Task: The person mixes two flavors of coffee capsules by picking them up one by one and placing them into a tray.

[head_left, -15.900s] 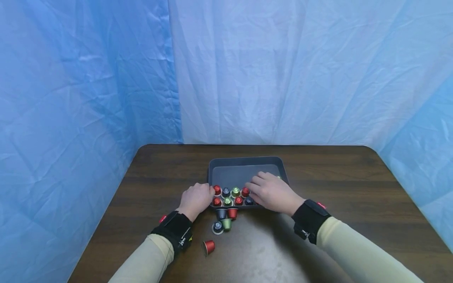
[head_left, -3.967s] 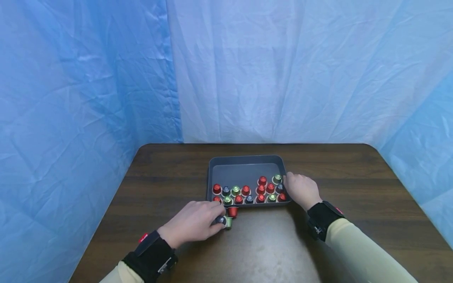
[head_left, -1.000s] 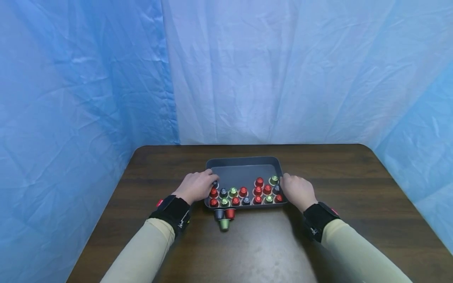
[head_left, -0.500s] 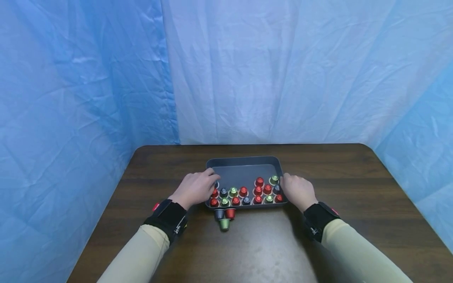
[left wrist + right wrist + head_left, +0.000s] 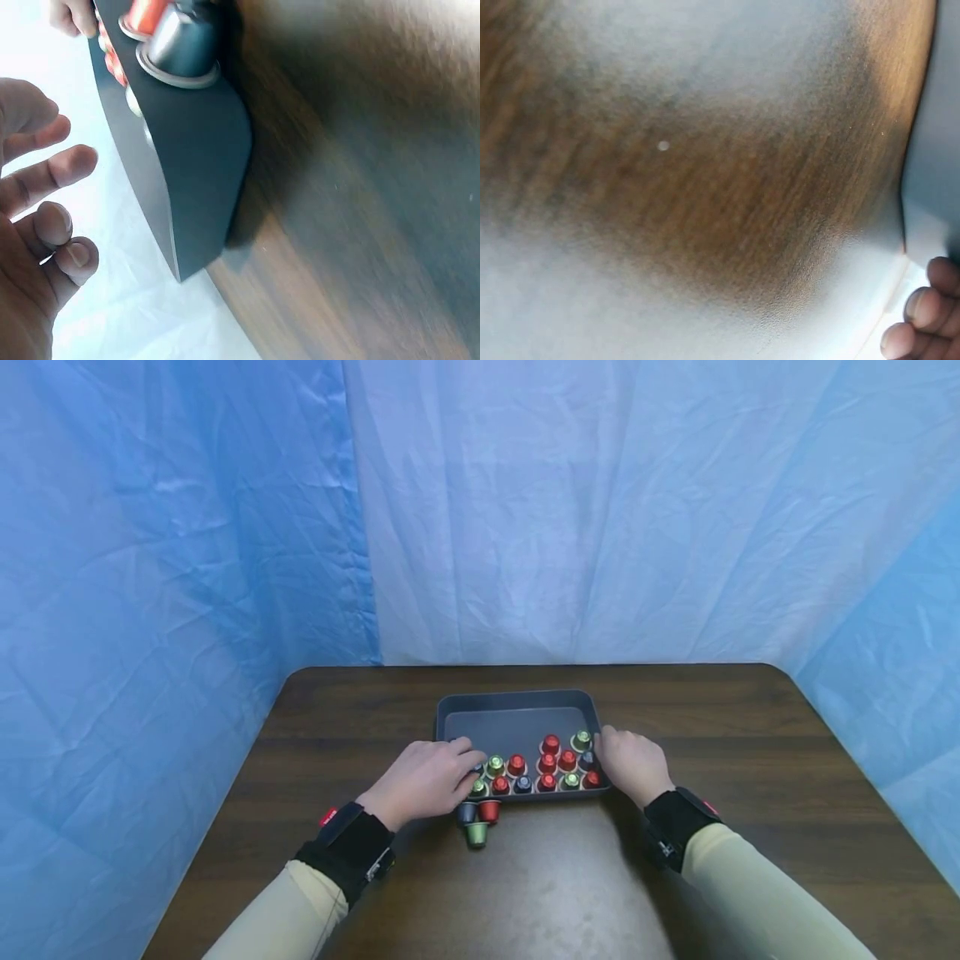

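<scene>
A dark grey baking tray lies on the table, holding red, green and dark blue coffee capsules, mostly in rows along its front and right side. My left hand hovers over the tray's front left corner and hides some capsules there. In the left wrist view the fingers of this left hand are loosely bent with nothing between them. My right hand grips the tray's right rim. Just outside the front rim lie a dark blue capsule, a red capsule and a green capsule.
The brown wooden table extends around the tray on all sides. Blue-white sheets hang behind and beside it. A black band with a small device sits on each wrist.
My left hand has left the tray's left rear, where it was at a dark blue capsule, and come forward and right over the front corner. The right hand stays at the rim.
</scene>
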Demonstrator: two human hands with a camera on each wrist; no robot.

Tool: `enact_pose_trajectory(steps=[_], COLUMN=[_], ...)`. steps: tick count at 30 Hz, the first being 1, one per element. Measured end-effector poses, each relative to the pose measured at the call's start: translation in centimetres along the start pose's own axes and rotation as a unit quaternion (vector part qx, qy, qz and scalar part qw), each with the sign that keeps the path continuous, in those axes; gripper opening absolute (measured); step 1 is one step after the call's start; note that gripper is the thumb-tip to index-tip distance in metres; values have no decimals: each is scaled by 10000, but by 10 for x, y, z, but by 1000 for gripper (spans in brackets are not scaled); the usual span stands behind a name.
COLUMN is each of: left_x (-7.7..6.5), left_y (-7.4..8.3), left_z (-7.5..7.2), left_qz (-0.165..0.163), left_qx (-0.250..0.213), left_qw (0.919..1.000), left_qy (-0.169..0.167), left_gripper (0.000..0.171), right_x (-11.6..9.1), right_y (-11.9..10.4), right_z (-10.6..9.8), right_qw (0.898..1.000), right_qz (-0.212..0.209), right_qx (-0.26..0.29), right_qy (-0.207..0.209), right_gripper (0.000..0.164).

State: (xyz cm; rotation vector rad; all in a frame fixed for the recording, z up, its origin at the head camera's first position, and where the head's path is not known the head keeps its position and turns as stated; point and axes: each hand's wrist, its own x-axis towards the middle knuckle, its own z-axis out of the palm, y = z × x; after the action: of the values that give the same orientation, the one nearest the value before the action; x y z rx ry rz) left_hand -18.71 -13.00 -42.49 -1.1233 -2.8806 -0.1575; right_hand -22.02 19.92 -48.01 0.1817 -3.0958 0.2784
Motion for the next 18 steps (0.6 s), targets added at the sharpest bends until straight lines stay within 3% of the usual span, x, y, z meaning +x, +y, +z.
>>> enact_pose_trajectory(steps=[8, 18], left_x=[-9, -20], left_y=[17, 28], left_z=[1, 15], left_qz=[676, 640], left_qx=[-247, -569], left_qw=[9974, 9954], left_qy=[76, -436], left_gripper=[17, 14], right_x=[-1, 0], right_y=[0, 1], right_z=[1, 0], right_qw=[10000, 10000], right_qz=[-12, -34], right_qx=[-19, -15], right_qy=[-16, -23], right_gripper=[28, 28])
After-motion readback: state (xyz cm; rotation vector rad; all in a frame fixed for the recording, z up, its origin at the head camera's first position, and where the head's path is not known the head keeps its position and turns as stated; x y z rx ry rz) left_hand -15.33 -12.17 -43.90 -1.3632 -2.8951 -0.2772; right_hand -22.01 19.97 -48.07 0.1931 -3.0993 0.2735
